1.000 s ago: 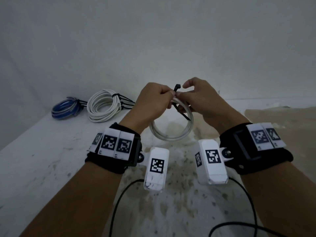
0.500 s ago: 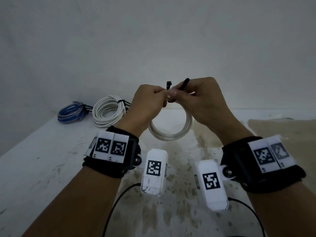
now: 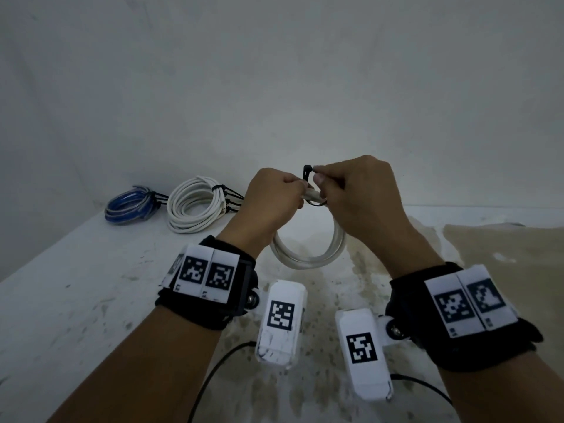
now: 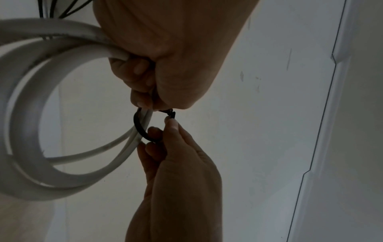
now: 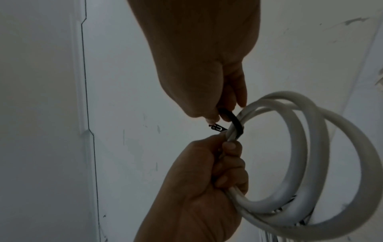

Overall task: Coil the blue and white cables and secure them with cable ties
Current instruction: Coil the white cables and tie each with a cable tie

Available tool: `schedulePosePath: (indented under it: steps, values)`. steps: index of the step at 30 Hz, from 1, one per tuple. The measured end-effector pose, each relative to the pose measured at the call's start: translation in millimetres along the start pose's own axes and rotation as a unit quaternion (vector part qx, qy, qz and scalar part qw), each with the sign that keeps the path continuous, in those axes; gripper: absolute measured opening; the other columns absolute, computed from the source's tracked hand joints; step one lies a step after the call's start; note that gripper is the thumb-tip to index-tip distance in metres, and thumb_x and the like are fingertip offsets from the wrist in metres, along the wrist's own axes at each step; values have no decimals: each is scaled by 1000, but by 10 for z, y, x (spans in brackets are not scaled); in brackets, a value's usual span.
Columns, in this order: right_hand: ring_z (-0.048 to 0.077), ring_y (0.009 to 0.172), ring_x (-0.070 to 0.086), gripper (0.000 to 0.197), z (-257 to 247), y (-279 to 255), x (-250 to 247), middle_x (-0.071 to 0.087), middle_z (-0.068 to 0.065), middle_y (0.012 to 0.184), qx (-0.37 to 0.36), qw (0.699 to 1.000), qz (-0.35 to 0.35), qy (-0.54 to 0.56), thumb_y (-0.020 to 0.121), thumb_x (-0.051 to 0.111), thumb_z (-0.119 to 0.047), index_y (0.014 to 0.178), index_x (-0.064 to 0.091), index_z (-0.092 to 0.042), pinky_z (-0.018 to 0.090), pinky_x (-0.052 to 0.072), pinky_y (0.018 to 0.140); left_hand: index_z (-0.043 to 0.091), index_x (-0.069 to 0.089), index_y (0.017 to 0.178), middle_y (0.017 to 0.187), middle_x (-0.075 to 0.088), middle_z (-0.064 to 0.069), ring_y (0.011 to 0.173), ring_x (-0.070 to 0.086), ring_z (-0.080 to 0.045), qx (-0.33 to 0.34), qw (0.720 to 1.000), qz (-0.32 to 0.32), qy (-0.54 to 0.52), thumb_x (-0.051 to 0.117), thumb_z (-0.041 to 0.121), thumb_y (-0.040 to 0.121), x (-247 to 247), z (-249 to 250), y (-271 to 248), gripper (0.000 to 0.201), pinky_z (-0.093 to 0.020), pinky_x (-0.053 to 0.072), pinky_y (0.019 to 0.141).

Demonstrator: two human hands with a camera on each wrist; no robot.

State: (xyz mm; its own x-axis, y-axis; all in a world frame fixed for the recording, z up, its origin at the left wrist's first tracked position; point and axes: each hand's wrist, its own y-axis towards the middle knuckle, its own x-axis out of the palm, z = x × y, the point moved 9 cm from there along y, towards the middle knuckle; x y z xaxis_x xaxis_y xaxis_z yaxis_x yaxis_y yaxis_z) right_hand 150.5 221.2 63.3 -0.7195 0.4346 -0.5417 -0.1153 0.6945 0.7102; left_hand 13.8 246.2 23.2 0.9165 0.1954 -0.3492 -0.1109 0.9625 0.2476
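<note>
A small white cable coil [image 3: 308,254] hangs above the table from my two hands. My left hand [image 3: 274,193] grips the top of the coil [image 4: 62,191], fingers curled round the strands. A black cable tie [image 3: 306,175] loops round those strands [image 4: 138,129], its head sticking up between the hands. My right hand [image 3: 351,190] pinches the tie [image 5: 234,121] with thumb and fingertips just beside the head. In the right wrist view the right hand [image 5: 219,113] is above and the left hand [image 5: 223,155] below, holding the coil [image 5: 269,211].
A tied blue coil [image 3: 131,204] and a tied white coil [image 3: 195,209] lie at the far left of the white, brown-stained table [image 3: 76,285]. A pale wall stands close behind. Black camera leads trail under my forearms.
The tie's tail, which poked up from my right fingers half a second ago, no longer shows. My right fingertips now sit at the tie's head. Both hands stayed together on the coil.
</note>
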Motion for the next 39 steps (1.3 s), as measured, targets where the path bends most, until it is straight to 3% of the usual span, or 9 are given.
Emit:
schedulePosePath:
  steps: [7,11,15,18,20,24,28,34,39]
  values:
    - [20,60,60,20,-21,-2,1,73,7,72,3,1000,-12,-27,90,60,-14,96,79,-13,28,45,58,15,73,77,53,57,3,33,40,-1,5,1000,-6,19,54,10,90,14,1,-9,23,-20,29,44]
    - [22,72,68,19,-12,-1,-49,77,5,82,14,999,11,-27,87,63,-13,96,80,-12,31,53,68,16,72,75,55,58,1,33,39,-2,22,999,-11,42,55,14,92,38,30,-28,25,-20,30,45]
    - [18,76,68,18,14,-1,-50,77,4,87,33,999,16,-28,85,66,-14,96,79,-13,26,51,70,21,70,69,56,60,4,38,44,-1,47,995,-12,87,54,16,93,49,60,-30,30,-21,34,50]
    - [13,70,60,18,82,6,-24,70,-2,75,66,997,-10,-37,84,67,-18,97,78,-16,23,46,70,26,65,60,49,57,10,41,46,-4,64,990,-22,121,53,16,93,84,89,-43,37,-22,36,52]
    - [14,77,63,20,135,4,-15,67,-5,72,88,995,-24,-38,84,68,-22,102,75,-17,25,48,78,29,59,54,41,54,14,39,47,-2,75,986,-25,148,52,15,94,110,107,-55,43,-21,35,50]
    - [13,84,64,40,203,-8,14,69,-3,75,110,992,-54,8,83,69,-20,122,61,-19,22,43,77,20,72,72,48,54,14,48,51,-3,96,975,-30,200,52,18,94,140,137,-52,30,-23,36,54]
    - [9,72,65,17,213,8,31,71,-5,71,110,990,-81,23,84,67,-19,100,73,-22,9,40,63,18,76,89,58,55,16,60,55,-7,120,963,-44,236,51,21,96,187,192,-71,27,-24,42,61]
    - [5,66,64,8,208,22,-64,68,-8,64,113,993,2,45,86,70,-23,91,74,-19,9,41,66,24,65,60,43,54,14,41,46,-3,127,974,-46,183,51,17,93,160,281,-103,36,-21,34,50]
    - [-4,53,58,14,175,9,-166,58,-16,55,110,992,53,34,85,73,-28,80,68,-16,4,36,54,7,71,69,50,57,3,39,39,-6,123,982,-56,133,53,20,95,188,286,-122,34,-24,34,51]
